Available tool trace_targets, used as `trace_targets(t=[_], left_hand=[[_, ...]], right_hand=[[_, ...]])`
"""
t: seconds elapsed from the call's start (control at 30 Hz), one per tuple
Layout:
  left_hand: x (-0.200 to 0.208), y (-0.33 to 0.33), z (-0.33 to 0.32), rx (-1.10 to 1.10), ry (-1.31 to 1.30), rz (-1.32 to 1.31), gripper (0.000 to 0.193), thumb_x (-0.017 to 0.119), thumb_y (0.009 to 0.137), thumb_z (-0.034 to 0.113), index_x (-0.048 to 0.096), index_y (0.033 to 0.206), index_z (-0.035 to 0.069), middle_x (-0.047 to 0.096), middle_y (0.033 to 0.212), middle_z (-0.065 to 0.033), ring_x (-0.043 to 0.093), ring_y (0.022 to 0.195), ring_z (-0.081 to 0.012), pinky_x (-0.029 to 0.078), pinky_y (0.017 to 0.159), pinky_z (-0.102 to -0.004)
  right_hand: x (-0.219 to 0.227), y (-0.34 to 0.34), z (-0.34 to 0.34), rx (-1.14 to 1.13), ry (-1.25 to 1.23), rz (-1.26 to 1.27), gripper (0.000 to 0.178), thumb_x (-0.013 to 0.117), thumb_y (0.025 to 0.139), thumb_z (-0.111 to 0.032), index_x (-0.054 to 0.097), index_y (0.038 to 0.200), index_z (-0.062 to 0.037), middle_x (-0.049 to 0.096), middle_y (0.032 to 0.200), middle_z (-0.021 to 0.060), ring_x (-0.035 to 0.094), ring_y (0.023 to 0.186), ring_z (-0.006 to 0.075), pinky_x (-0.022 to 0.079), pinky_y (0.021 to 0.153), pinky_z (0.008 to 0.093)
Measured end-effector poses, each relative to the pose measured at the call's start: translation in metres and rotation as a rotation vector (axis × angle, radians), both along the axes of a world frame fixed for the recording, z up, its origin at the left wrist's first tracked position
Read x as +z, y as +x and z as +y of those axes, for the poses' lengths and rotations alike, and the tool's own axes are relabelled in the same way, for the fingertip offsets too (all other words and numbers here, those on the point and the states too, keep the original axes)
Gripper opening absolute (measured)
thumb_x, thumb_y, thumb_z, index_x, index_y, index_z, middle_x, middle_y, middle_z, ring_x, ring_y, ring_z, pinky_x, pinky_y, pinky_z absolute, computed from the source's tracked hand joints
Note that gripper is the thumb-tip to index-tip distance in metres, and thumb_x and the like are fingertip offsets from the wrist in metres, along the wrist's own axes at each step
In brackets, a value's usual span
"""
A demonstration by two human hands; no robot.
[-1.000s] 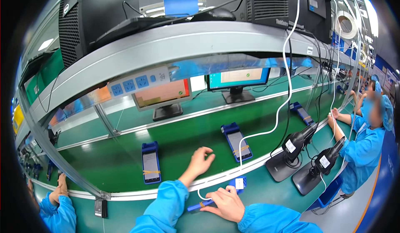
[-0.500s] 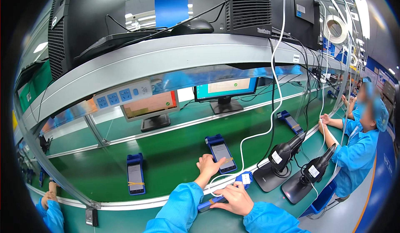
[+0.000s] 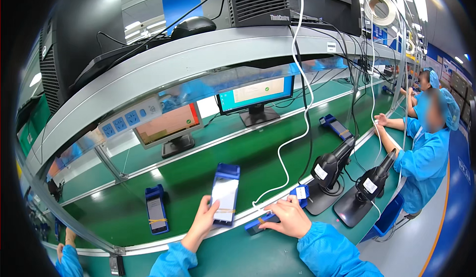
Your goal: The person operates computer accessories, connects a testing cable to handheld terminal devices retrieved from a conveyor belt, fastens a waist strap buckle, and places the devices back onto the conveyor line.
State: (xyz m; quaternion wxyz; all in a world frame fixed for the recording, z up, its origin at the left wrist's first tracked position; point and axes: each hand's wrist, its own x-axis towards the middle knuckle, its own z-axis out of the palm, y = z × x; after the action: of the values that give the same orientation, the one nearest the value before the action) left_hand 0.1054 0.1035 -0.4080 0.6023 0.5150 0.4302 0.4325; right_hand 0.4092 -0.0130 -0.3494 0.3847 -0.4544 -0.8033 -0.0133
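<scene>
Left hand (image 3: 204, 221) pinches the handset (image 3: 225, 193) at its lower end, over the belt's (image 3: 277, 158) near edge — keep it level. Right hand (image 3: 287, 216) lies curled on the blue plug (image 3: 261, 222); steady it before joining them.

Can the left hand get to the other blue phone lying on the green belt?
Probably yes. The left hand holds one blue handheld, and the other blue handheld lies flat on the green belt just to its left, with nothing between them. But the hand is full.
</scene>
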Motion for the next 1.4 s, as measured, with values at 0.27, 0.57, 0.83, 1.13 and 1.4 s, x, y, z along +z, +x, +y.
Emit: trace_targets(t=[0.27,0.57,0.83,1.13,1.4], left_hand=[[-0.009,-0.041,-0.117,0.191,-0.006,-0.103,0.025,0.058,0.114,0.019,0.046,0.131,0.006,0.070,0.121,-0.0160,0.067,0.111,-0.0169,0.054,0.096,-0.0330],[-0.018,-0.040,-0.140,0.192,0.125,-0.071,0.027,0.057,0.114,0.017,0.043,0.135,0.006,0.068,0.124,-0.0158,0.065,0.113,-0.0169,0.053,0.099,-0.0345],[-0.020,-0.042,-0.140,0.279,0.032,-0.249,0.028,0.058,0.114,0.017,0.044,0.136,0.006,0.069,0.124,-0.0153,0.067,0.113,-0.0182,0.054,0.099,-0.0356],[-0.023,-0.043,-0.135,0.264,0.010,-0.320,0.028,0.056,0.115,0.016,0.044,0.138,0.007,0.069,0.126,-0.0148,0.068,0.113,-0.0172,0.055,0.099,-0.0356],[-0.021,-0.042,-0.135,0.251,0.005,-0.332,0.026,0.054,0.115,0.014,0.044,0.138,0.006,0.069,0.128,-0.0151,0.069,0.114,-0.0178,0.057,0.100,-0.0358]], right_hand=[[0.006,0.018,0.002,-0.104,-0.050,0.010,0.045,0.094,0.078,-0.042,0.073,0.104,-0.0113,0.073,0.090,0.0043,0.067,0.083,0.0240,0.037,0.089,0.0404],[0.007,0.009,-0.001,-0.187,-0.041,-0.024,0.047,0.097,0.074,-0.042,0.073,0.100,-0.0103,0.072,0.088,0.0032,0.065,0.080,0.0243,0.035,0.087,0.0420],[0.002,-0.032,-0.019,0.110,-0.070,-0.060,0.047,0.098,0.073,-0.045,0.075,0.102,-0.0151,0.066,0.081,-0.0008,0.060,0.072,0.0196,0.032,0.080,0.0395],[0.000,-0.049,-0.026,0.254,-0.102,-0.074,0.052,0.103,0.067,-0.042,0.074,0.099,-0.0117,0.064,0.077,-0.0022,0.058,0.071,0.0167,0.031,0.080,0.0374],[-0.004,-0.047,-0.025,0.260,-0.107,-0.080,0.052,0.103,0.068,-0.039,0.074,0.102,-0.0112,0.071,0.083,-0.0035,0.061,0.074,0.0157,0.034,0.083,0.0372]])
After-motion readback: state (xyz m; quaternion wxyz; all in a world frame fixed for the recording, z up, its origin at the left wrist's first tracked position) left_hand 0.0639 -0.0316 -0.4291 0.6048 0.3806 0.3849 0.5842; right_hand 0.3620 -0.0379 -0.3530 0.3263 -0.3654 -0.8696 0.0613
